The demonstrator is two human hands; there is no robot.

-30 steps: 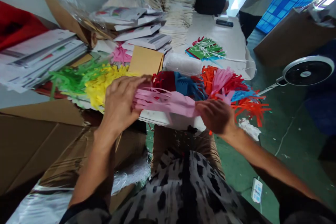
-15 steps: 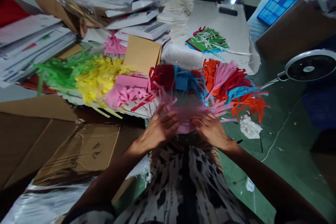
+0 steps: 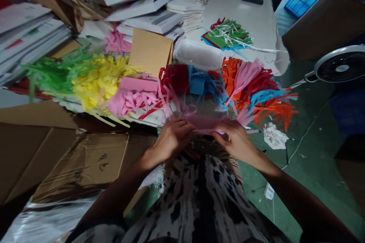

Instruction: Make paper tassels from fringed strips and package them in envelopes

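Observation:
A sheet of pink fringed tissue paper (image 3: pixel 203 121) stretches between my two hands at the table's front edge; its middle is blurred. My left hand (image 3: pixel 175 136) has its fingers curled over the sheet's left part. At the other end my right hand (image 3: pixel 235 138) pinches the near edge with thumb and fingers. Pink strips stick out past both hands. Just behind lie a dark red fringed bundle (image 3: pixel 174 80) and a blue fringed bundle (image 3: pixel 198 79). Left of them is a folded pink fringed bundle (image 3: pixel 135 95).
Yellow (image 3: pixel 104 83) and green fringed paper (image 3: pixel 53 72) lie at left, orange fringed paper (image 3: pixel 275 108) at right. Behind stand a clear plastic box (image 3: pixel 198 55), a tan card (image 3: pixel 151 51) and stacked white packets (image 3: pixel 155 22). A fan (image 3: pixel 342 67) is at right, cardboard boxes (image 3: pixel 97 155) lower left.
My fingers have gone from lying fairly flat on the pink paper to curling round its near edge. The view has shifted slightly.

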